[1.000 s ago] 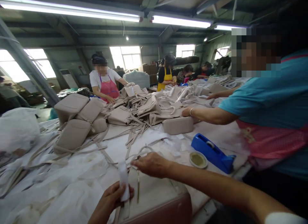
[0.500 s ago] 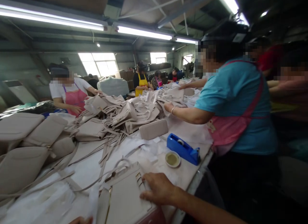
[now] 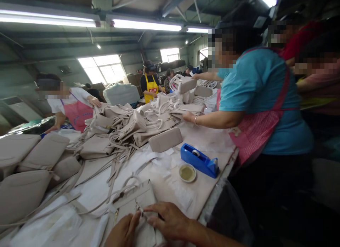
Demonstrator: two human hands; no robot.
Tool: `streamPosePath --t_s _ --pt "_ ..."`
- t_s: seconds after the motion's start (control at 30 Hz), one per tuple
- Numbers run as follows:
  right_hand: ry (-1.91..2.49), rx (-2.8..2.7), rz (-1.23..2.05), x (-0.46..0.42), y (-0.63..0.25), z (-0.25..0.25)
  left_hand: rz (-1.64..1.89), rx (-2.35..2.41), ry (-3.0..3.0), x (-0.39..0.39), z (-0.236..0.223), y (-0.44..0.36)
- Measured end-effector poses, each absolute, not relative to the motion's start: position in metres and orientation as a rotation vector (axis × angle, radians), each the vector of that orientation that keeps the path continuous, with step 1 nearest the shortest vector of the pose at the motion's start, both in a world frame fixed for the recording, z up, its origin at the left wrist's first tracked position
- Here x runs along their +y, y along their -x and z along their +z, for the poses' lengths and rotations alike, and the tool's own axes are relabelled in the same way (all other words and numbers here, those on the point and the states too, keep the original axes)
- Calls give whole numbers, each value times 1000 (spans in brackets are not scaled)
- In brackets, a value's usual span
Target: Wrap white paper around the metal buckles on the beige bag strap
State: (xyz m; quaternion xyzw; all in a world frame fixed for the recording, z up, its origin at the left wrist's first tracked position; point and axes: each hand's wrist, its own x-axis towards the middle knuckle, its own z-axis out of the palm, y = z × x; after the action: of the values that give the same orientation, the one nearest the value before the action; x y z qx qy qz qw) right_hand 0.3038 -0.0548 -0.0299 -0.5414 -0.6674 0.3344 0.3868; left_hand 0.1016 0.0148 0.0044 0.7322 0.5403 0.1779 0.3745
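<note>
A beige handbag [image 3: 145, 193] lies on the table right before me, its thin handles looping up at the back. My left hand [image 3: 124, 230] is closed, thumb and forefinger pinched at the bag's buckled strap [image 3: 142, 216]. From the other side my right hand [image 3: 170, 220] grips the same strap with thumb and fingertips, its fingers bent. Small metal hardware shows just above the fingertips. The hands cover much of the bag's near part.
A blue tape dispenser [image 3: 199, 160] and a small round dish [image 3: 187, 173] stand to the right, near the table edge. Many beige bags [image 3: 132, 125] are heaped beyond and on the left. A co-worker in a blue shirt [image 3: 261, 84] reaches over the table at right; others work farther back.
My left hand has come up from the bottom edge onto the bag. My right hand has shifted slightly left and down, from the bag's side to the strap.
</note>
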Motion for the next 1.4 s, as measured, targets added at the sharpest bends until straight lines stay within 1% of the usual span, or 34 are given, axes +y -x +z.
streamPosePath --t_s 0.1,0.23,0.3,0.4,0.47,0.53,0.6,0.67,0.83,1.0,1.17,1.27,1.4 --pt "1316 -1638 913 -64 -309 -34 380 1395 -1911 9 -4 -141" --pt "1265 -1535 1074 -75 -313 -38 270 1354 -1916 12 -17 -157" --pt "1249 -1511 1110 -78 -312 -38 311 1326 -1875 13 -22 -160" --pt "1268 -1492 1124 -81 -316 -43 492 1257 -1687 14 -22 -162" --pt "1351 -1506 1045 -83 -329 -49 624 1228 -1449 13 -16 -159" --pt "1510 -1558 834 -85 -352 -58 731 1246 -1173 9 -5 -155" --pt "1702 -1597 570 -87 -380 -67 776 1236 -986 2 7 -149" --pt "1856 -1595 446 -91 -406 -75 755 1182 -911 -5 17 -144" --pt "2027 -1607 374 -102 -432 -98 757 1071 -896 -11 18 -138" --pt "1998 -1713 250 -103 -429 -122 826 1007 -893 -7 12 -139" --pt "2033 -1710 191 -98 -428 -135 788 980 -846 -8 14 -142" --pt "2050 -1727 237 -96 -430 -126 778 938 -826 -7 14 -141" --pt "2042 -1766 330 -88 -429 -92 810 897 -808 -3 10 -139"
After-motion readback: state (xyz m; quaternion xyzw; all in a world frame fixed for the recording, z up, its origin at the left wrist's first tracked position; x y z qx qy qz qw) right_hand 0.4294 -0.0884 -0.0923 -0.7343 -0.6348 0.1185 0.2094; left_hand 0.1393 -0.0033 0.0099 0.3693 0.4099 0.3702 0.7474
